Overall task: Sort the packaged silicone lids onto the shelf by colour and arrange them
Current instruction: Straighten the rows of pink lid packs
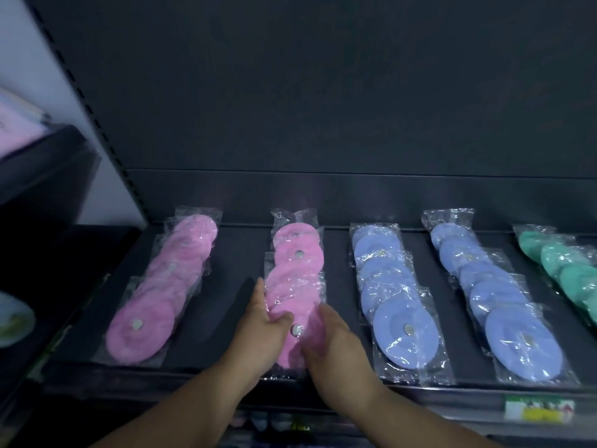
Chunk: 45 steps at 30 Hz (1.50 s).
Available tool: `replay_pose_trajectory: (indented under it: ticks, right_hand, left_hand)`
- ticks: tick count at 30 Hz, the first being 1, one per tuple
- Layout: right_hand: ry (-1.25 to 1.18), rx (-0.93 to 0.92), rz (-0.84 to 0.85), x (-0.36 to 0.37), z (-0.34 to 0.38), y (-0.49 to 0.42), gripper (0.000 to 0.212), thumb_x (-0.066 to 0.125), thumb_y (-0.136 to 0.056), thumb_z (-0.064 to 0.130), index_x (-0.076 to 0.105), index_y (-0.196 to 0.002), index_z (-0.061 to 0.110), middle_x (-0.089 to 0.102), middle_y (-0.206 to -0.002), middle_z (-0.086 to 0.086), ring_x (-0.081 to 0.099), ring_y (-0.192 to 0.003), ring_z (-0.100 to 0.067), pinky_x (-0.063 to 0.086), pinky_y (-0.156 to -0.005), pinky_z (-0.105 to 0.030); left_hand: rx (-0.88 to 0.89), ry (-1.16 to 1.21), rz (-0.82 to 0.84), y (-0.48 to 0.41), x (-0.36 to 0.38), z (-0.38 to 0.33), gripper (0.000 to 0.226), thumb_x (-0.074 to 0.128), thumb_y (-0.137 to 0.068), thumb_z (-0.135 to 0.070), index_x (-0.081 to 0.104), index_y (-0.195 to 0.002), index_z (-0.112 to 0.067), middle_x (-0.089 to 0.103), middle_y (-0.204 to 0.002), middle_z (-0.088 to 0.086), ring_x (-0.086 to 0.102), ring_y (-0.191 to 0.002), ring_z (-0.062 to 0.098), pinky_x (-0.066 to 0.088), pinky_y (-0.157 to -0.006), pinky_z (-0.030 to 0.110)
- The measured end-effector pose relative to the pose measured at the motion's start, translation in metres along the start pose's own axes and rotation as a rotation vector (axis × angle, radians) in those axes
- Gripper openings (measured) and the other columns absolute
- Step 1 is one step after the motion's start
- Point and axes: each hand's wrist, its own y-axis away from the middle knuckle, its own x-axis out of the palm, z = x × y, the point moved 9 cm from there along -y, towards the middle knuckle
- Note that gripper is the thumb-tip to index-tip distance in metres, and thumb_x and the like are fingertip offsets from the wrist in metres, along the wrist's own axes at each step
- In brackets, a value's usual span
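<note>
Packaged silicone lids lie in overlapping rows on a dark shelf (239, 253). From left to right there are a pink row (155, 295), a second pink row (298, 263), two blue rows (387, 286) (497, 292) and a green row (568, 273) cut off by the right edge. My left hand (263, 331) lies along the left side of the second pink row's front packet (295, 347), thumb on top of it. My right hand (336, 344) presses against that packet's right side with fingers nearly straight.
A slotted shelf upright (93, 124) rises at the left. Beyond it a neighbouring dark shelf (48, 176) carries pale pink goods (16, 124). A round pale green item (13, 318) shows at the far left. A price label (539, 410) sits on the shelf's front edge.
</note>
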Motion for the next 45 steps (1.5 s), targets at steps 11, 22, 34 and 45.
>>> replay_pose_trajectory:
  ticks: [11,22,34,45]
  right_hand:
    - [-0.061,0.072,-0.012,-0.024,0.003,-0.036,0.057,0.058,-0.093,0.02,0.035,-0.144,0.015,0.05,-0.138,-0.003,0.055,-0.098,-0.012,0.035,-0.049,0.003]
    - [0.056,0.028,-0.036,-0.015,-0.007,-0.041,0.073,0.062,-0.088,0.012,0.023,-0.149,0.018,0.028,-0.152,0.001,0.045,-0.129,-0.016,0.04,-0.099,-0.014]
    - [0.161,0.031,-0.013,-0.015,-0.015,-0.031,0.064,0.065,-0.087,0.023,0.036,-0.143,0.013,0.047,-0.141,0.0,0.046,-0.126,-0.012,0.021,-0.084,0.001]
    - [0.183,0.005,-0.065,-0.017,-0.015,-0.02,0.068,0.066,-0.086,0.018,0.033,-0.145,0.009,0.04,-0.146,-0.002,0.039,-0.13,-0.007,0.009,-0.084,0.011]
  left_hand:
    - [0.034,0.023,-0.01,0.002,0.005,-0.004,0.064,0.053,-0.094,-0.016,0.024,-0.146,-0.036,0.063,-0.115,-0.017,0.063,-0.098,0.002,0.051,-0.086,0.025]
    - [0.025,-0.024,0.02,-0.002,0.01,-0.008,0.072,0.056,-0.09,-0.016,0.019,-0.149,-0.036,0.056,-0.13,-0.01,0.06,-0.108,0.008,0.047,-0.101,0.034]
    - [0.032,-0.007,0.054,-0.001,0.012,-0.002,0.046,0.056,-0.089,-0.012,0.048,-0.126,-0.038,0.065,-0.115,-0.016,0.065,-0.097,0.002,0.051,-0.086,0.023]
    - [0.076,-0.108,0.026,0.001,0.012,-0.001,0.071,0.058,-0.089,-0.022,0.023,-0.15,-0.028,0.015,-0.157,-0.018,0.026,-0.14,0.003,0.022,-0.114,0.022]
